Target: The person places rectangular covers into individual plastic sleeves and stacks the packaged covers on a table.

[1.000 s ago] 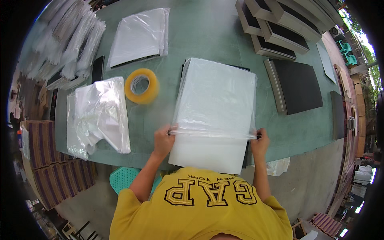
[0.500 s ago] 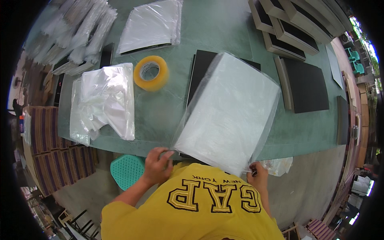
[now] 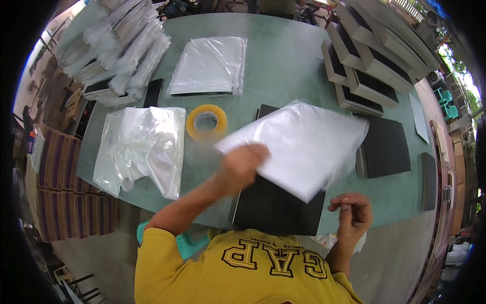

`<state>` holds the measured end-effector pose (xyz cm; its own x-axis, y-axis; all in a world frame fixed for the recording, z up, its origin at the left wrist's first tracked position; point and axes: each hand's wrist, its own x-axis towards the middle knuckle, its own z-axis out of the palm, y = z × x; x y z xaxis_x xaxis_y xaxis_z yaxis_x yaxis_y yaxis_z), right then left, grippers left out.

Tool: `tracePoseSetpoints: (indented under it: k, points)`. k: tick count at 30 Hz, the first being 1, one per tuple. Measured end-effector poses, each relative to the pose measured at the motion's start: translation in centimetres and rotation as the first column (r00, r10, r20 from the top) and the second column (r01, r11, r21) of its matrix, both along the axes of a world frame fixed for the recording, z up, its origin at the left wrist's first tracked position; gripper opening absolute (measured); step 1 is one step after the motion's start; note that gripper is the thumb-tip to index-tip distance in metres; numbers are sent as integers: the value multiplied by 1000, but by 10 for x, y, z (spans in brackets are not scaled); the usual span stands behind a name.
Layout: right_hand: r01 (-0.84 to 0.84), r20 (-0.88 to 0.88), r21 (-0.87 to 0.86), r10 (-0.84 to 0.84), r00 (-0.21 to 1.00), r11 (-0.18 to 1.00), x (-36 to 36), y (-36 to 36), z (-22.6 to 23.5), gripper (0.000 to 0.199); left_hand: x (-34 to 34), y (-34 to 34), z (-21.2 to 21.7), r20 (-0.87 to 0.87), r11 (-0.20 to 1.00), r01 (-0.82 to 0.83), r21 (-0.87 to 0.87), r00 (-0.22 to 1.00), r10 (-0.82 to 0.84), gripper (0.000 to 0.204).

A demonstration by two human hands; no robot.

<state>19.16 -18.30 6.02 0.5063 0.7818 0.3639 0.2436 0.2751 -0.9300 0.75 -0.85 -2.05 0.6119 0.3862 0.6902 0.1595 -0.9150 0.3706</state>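
Note:
My left hand point(image 3: 242, 167) is closed on the near left part of a flat white packet in a clear plastic bag point(image 3: 309, 144). The packet is lifted at a tilt and blurred at its edges. Beneath it lies a flat black album-like board point(image 3: 278, 207) at the table's near edge, partly covered by the packet. My right hand point(image 3: 353, 215) is off the packet, right of the black board, with fingers half bent and nothing visible in them. A roll of yellowish tape point(image 3: 206, 123) lies on the table left of the packet.
Clear plastic bags point(image 3: 147, 147) lie at left on the green table point(image 3: 283, 61). Another bagged packet point(image 3: 207, 66) sits farther back. Tall stacks of bagged items point(image 3: 109, 48) stand far left; thick black-and-white blocks point(image 3: 372, 86) are piled far right. Cartons point(image 3: 55, 162) stand beside the table.
The packet has moved up and away from my body, swung by my left hand. My right hand has let go of it. The black board now shows in front of me.

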Motion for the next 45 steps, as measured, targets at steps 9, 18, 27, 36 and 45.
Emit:
tracePoseSetpoints:
  k: [9, 18, 27, 36, 45]
  points:
    - [-14, -111, -304, -21, 994, 953, 26, 6, -47, 4, -37, 236, -53, 312, 49, 407, -912, 613, 725, 37]
    - [-151, -206, -578, 36, 978, 802, 15, 15, -99, 7, -28, 292, -147, 142, -74, 388, -919, 499, 855, 22]
    - [-281, -176, -680, 222, 959, 677, 3, 27, -111, 8, -68, 277, -147, -537, 544, -553, -631, 818, 207, 28]
    - [-265, -153, -616, 217, 964, 742, 12, 14, -138, 6, -123, 199, -20, 177, 486, -264, -833, 706, 686, 23]
    - [-213, -36, -748, 282, 959, 629, 16, 31, -136, 11, -163, 93, -42, -370, 460, -827, 324, 336, 866, 20]
